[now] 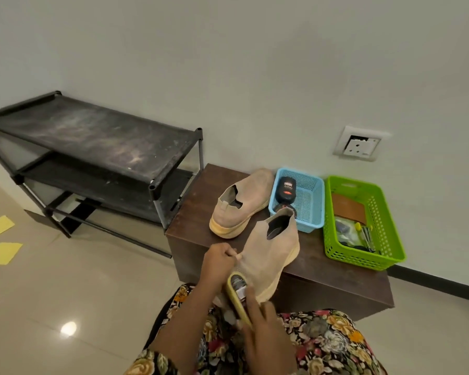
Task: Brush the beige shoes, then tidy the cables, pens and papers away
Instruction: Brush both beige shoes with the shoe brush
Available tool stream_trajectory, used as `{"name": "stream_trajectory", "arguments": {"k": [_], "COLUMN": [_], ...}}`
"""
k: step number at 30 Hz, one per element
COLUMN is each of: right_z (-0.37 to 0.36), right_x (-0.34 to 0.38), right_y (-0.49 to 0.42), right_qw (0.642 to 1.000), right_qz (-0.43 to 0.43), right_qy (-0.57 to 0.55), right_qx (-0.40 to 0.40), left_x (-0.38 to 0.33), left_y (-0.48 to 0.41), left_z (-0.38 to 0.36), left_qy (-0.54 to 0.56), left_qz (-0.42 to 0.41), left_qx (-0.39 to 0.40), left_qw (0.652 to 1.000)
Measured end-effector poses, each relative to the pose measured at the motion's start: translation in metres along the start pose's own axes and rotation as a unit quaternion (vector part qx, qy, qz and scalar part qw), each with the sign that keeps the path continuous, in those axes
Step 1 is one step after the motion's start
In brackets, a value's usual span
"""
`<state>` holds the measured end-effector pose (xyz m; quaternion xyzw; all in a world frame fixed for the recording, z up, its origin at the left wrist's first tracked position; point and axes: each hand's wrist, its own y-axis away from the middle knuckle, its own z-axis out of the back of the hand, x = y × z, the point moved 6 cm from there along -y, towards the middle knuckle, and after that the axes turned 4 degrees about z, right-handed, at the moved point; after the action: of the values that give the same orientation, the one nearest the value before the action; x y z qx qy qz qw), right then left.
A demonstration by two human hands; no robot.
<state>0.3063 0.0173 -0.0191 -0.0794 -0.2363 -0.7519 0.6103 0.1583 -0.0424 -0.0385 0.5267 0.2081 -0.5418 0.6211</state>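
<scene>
The brown worktop (325, 272) stands against the wall, right in front of the person.

One beige shoe (271, 253) is held up over the front edge of the worktop. It is tilted, with its toe toward the person and its open end toward the wall. The left hand (217, 261) grips this shoe, with its fingers curled on the side of it. The right hand (263, 320) holds a brush (236, 286) with a yellow edge. Its fingers are wrapped round the brush, and the brush is pressed on the toe of the shoe.

The other beige shoe (241, 204) sits flat on the worktop, near the back, with its toe toward the wall.

A blue basket (310, 226) is on the worktop just beside that shoe. A black bottle (284, 189) lies inside it. A green basket (363, 257) is at the right end of the worktop. In it are a flat brown thing (348, 208) and some thin pens (367, 235), with other bits too small to tell.

A black shoe rack (92, 147) stands on the floor at the left end of the worktop. Two yellow papers (0, 239) lie on the floor, well apart from the worktop, far to its left. A wall socket (359, 144) is on the wall above the worktop. The person's flowery dress (322, 342) shows below the worktop's front edge.
</scene>
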Motion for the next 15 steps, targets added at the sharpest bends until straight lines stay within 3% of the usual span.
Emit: {"name": "stream_trajectory", "arguments": {"k": [3, 8, 15], "right_z": [0.012, 0.046, 0.034], "right_x": [-0.013, -0.069, -0.001], "right_y": [0.004, -0.018, 0.033], "right_qw": [0.999, 0.989, 0.996], "right_qz": [-0.001, -0.117, 0.037], "right_qy": [0.002, -0.031, -0.018], "right_qx": [-0.035, -0.088, -0.084], "left_x": [-0.005, -0.017, -0.03], "left_y": [0.006, 0.018, 0.027], "left_z": [-0.003, -0.016, -0.021], "left_qy": [0.031, 0.036, 0.109], "left_qz": [0.027, 0.07, 0.171], "left_qx": [0.021, 0.061, 0.076], "left_qw": [0.999, 0.995, 0.976]}}
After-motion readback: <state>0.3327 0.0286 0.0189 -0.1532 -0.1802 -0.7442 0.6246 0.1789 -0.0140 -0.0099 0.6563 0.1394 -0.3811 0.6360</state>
